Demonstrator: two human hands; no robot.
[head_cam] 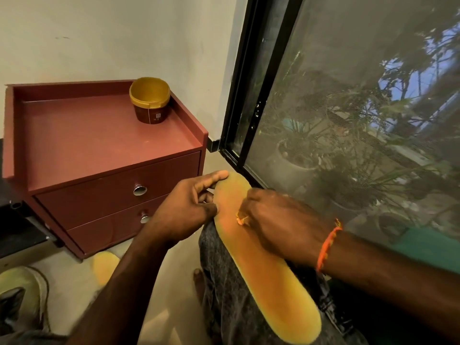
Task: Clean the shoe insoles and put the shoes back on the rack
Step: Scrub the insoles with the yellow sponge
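A long yellow-orange insole [271,277] lies lengthwise on my knee, toe end pointing away from me. My left hand [185,207] pinches its far end, index finger stretched along the toe edge and thumb against the near side. My right hand [276,225] rests on the middle of the insole with curled fingers gripping a small orange-white thing [242,218], most of it hidden under the hand. A second yellow insole [105,266] lies on the floor at lower left. Beside it, at the left edge, sits a pale shoe [23,292].
A dark red two-drawer cabinet [104,155] stands against the wall ahead on the left, with an open yellow tub [149,100] on its top. A black-framed mesh window [348,108] fills the right side, plants behind it. A dark shelf edge [15,220] shows at far left.
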